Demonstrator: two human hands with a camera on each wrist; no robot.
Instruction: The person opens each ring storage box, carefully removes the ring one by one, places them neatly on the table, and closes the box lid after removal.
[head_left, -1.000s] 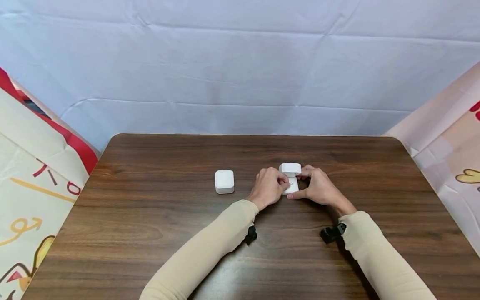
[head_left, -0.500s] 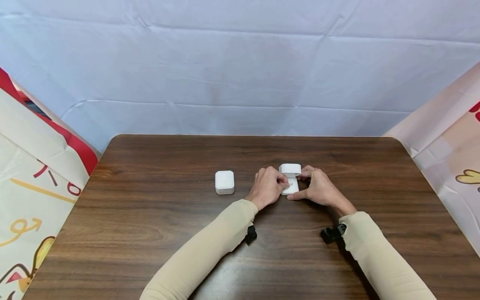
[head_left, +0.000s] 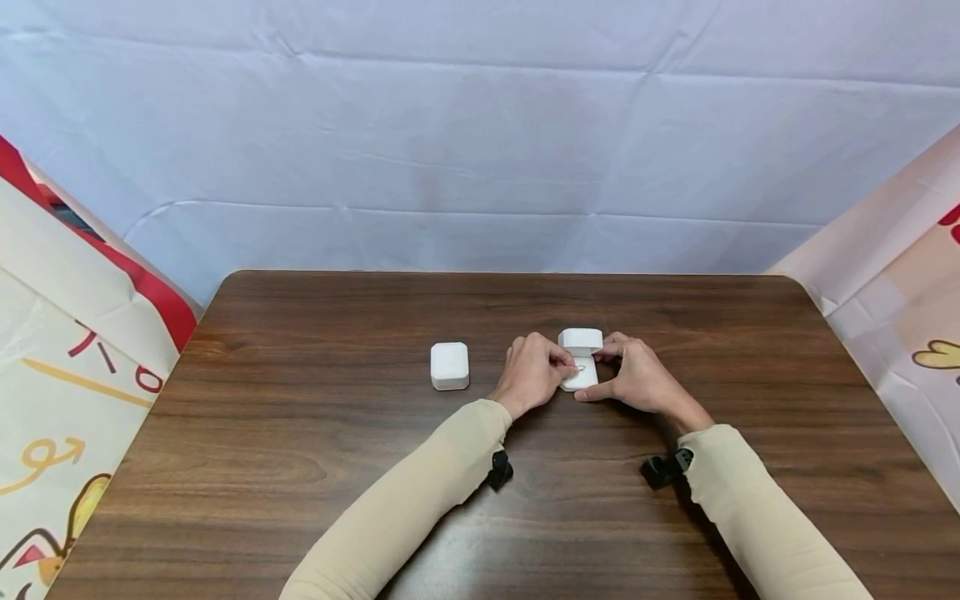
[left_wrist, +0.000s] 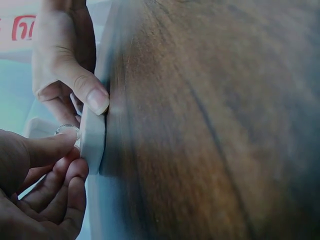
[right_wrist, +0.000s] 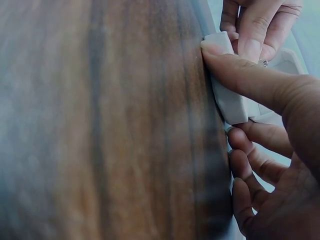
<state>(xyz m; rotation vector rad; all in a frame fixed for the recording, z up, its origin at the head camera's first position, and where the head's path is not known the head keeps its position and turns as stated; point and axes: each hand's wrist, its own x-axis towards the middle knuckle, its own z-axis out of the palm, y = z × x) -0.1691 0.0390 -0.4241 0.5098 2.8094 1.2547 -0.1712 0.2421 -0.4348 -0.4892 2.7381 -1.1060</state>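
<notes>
A white ring box (head_left: 580,382) stands on the table with its lid (head_left: 581,340) raised at the back. My right hand (head_left: 636,375) grips the box's base, its thumb at the front edge and its other fingers along the right side and back. From the left, my left hand (head_left: 531,371) pinches a small silver ring (left_wrist: 67,128) between thumb and fingers, just over the box's cushion. In the right wrist view only a glint of the ring (right_wrist: 264,63) shows beside the left thumb. Whether the ring touches the cushion I cannot tell.
A second white box (head_left: 449,365), closed, sits to the left of my left hand. Both boxes are on the dark wooden table (head_left: 300,417). A pale cloth (head_left: 480,150) hangs behind the table's far edge, with printed cloths at both sides.
My left hand has shifted slightly left, and a bit more of the cushion and ring shows. My right hand and both boxes keep their places.
</notes>
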